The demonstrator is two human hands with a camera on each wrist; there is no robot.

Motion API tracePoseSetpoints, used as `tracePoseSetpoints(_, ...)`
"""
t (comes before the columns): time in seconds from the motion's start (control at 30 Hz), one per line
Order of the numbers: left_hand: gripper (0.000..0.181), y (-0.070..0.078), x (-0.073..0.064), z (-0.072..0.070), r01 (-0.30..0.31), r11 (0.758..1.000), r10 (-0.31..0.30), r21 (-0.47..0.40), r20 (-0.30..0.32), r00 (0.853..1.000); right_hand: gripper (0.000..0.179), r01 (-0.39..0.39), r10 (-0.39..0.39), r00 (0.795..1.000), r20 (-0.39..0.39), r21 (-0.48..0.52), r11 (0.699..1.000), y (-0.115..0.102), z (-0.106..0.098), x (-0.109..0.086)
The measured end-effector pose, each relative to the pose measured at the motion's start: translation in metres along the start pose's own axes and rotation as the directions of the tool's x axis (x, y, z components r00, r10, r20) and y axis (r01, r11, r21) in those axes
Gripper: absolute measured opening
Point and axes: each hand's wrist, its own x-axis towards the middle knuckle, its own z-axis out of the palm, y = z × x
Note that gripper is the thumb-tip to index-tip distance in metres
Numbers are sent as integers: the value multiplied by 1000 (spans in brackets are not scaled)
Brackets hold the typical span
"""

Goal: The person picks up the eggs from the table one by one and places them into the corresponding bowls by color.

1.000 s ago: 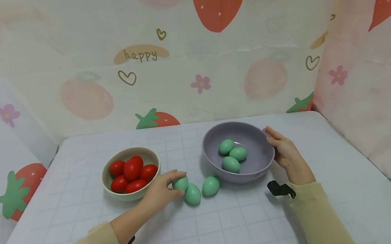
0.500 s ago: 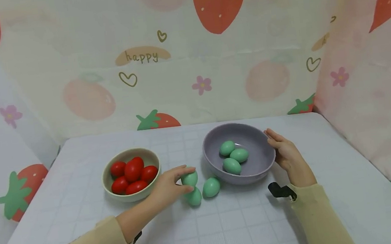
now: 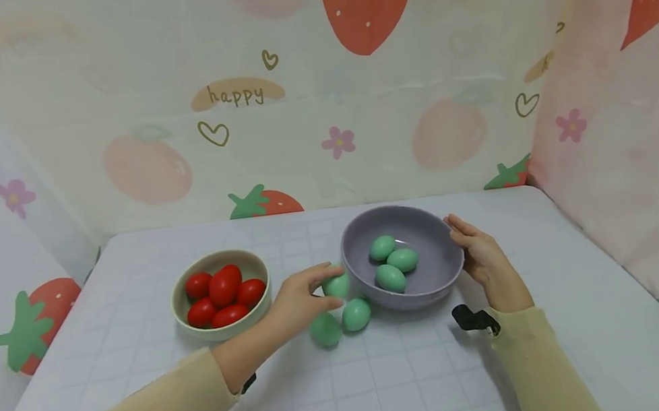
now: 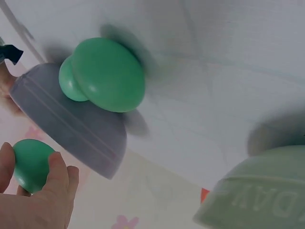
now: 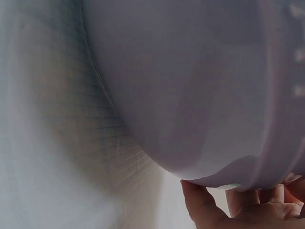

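In the head view my left hand [image 3: 300, 297] pinches a green egg [image 3: 336, 287] between thumb and fingers, just left of the purple bowl [image 3: 435, 275]. The left wrist view shows the same egg [image 4: 33, 164] between the fingertips. Two more green eggs, one nearer the left hand [image 3: 325, 330] and one by the bowl [image 3: 357, 315], lie on the table. Three green eggs [image 3: 402, 260] rest inside the bowl. My right hand [image 3: 487, 261] touches the bowl's right outer side, fingers fairly straight. In the right wrist view its thumb [image 5: 198, 200] meets the bowl wall.
A pale green bowl [image 3: 182, 317] with several red eggs [image 3: 225, 285] stands left, close behind my left forearm. A white checked cloth [image 3: 387, 389] covers the table. A strawberry-print curtain [image 3: 307, 120] rises at the back and sides.
My left hand has carried the green egg right and a little away from me, past the egg beneath it, toward the purple bowl. The right hand and both bowls have stayed put.
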Motion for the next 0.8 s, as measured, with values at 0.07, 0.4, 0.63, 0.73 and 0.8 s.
tracePoseSetpoints(0.07, 46, 2, 3, 3, 1, 1000, -1, -21, 2, 1000, 55, -5, 5, 1000, -5, 2, 1000, 0, 0, 0)
tracePoseSetpoints(0.4, 47, 8, 15, 16, -9, 995, 12, -101, 25, 1000, 56, -3, 3, 1000, 2, 7, 1000, 0, -1, 0)
tracePoseSetpoints(0.63, 48, 13, 18, 20, -52, 992, 57, -119, 38, 998, 56, -1, 1, 1000, -7, 4, 1000, -1, 1, 0)
tracePoseSetpoints(0.73, 48, 12, 23, 24, -57, 993, 63, -106, 55, 996, 55, 3, -3, 1000, -11, 1, 1000, 0, 1, -1)
tracePoseSetpoints(0.8, 48, 12, 27, 27, -66, 994, 71, -84, 65, 995, 55, 7, -7, 1000, -10, -3, 1000, 0, 0, -1)
